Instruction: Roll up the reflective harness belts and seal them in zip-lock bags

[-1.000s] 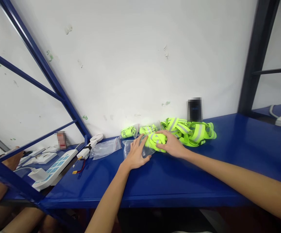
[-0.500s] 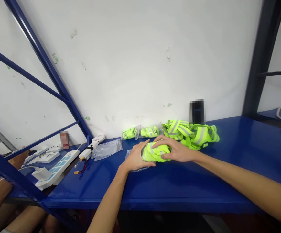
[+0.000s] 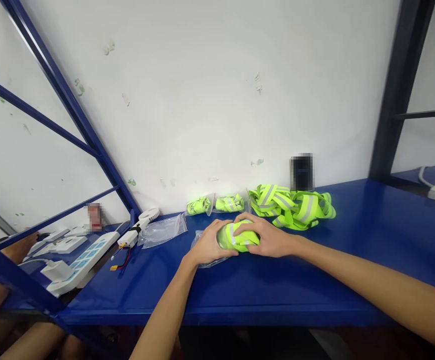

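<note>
Both hands close around one rolled neon-yellow reflective band [image 3: 233,236] on the blue shelf [image 3: 277,280]. My left hand [image 3: 206,246] cups its left end, over a clear plastic bag [image 3: 197,242] lying under it. My right hand [image 3: 269,237] wraps over its right end. Behind lies a loose pile of the same reflective bands [image 3: 294,206]. Two bagged rolls [image 3: 216,204] sit by the wall.
An empty clear bag [image 3: 162,230] lies left of my hands. Further left are a small white fan [image 3: 144,219], a wired connector [image 3: 121,256] and white power strips [image 3: 78,257]. A dark object [image 3: 301,171] stands at the wall. Another person's arm [image 3: 18,247] shows at far left.
The roll was drawn from near the pile toward me. Both hands went from lying flat on the bag and band to wrapping around the roll's ends.
</note>
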A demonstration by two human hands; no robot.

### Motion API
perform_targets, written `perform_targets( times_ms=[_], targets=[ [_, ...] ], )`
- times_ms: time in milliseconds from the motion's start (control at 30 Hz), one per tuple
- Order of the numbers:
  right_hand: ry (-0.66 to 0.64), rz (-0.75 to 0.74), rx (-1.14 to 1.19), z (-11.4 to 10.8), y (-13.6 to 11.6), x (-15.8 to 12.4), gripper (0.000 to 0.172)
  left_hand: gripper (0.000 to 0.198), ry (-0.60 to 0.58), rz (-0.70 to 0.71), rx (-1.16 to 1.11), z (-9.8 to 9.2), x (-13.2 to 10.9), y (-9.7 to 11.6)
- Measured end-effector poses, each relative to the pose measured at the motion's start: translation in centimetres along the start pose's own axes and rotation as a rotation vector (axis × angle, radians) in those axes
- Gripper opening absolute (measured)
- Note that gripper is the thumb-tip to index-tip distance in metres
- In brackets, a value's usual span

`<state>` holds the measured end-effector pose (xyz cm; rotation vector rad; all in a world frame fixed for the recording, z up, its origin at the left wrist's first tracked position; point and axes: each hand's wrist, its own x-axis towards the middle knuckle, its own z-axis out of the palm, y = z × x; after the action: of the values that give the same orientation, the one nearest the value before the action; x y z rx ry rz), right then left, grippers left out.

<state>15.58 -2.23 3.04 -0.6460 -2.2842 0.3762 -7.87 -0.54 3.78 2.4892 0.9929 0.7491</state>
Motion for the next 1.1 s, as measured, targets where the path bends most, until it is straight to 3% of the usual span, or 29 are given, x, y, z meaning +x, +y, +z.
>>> perform_targets(
  times_ms=[200,367,500,633,767,833,933,1100],
  targets=[
    [0.078,0.088,-0.056,0.6,0.3,0.3,0.042,0.091,0.068,0.053,0.214,1.2,0.1,-0.6],
    [0.089,0.016,-0.112,0.8,-0.6,0.0,0.043,0.108,0.084,0.100,0.185,1.1,-0.2,0.0],
    [0.046,-0.104,-0.194,0.5,-0.2,-0.4,0.043,0.097,0.084,0.056,0.114,-0.1,-0.2,0.8],
    [-0.003,-0.255,-0.296,1.0,0.1,-0.5,0.046,0.101,-0.021,-0.005,0.244,-2.3,0.5,0.9],
    [-0.043,-0.426,-0.391,1.9,-0.3,-0.7,0.045,0.074,-0.193,0.020,0.413,-4.2,1.0,1.5],
    [-0.048,-0.471,-0.408,2.3,-0.6,-0.8,0.048,0.073,-0.249,0.009,0.445,-4.7,0.9,1.8],
    [-0.046,-0.438,-0.395,2.4,-0.7,-0.8,0.058,0.075,-0.250,-0.053,0.457,-4.7,0.3,2.1],
    [-0.072,-0.263,-0.305,2.4,-0.6,-0.8,0.056,0.069,-0.098,-0.068,0.484,-3.5,-1.1,2.5]
  ],
)
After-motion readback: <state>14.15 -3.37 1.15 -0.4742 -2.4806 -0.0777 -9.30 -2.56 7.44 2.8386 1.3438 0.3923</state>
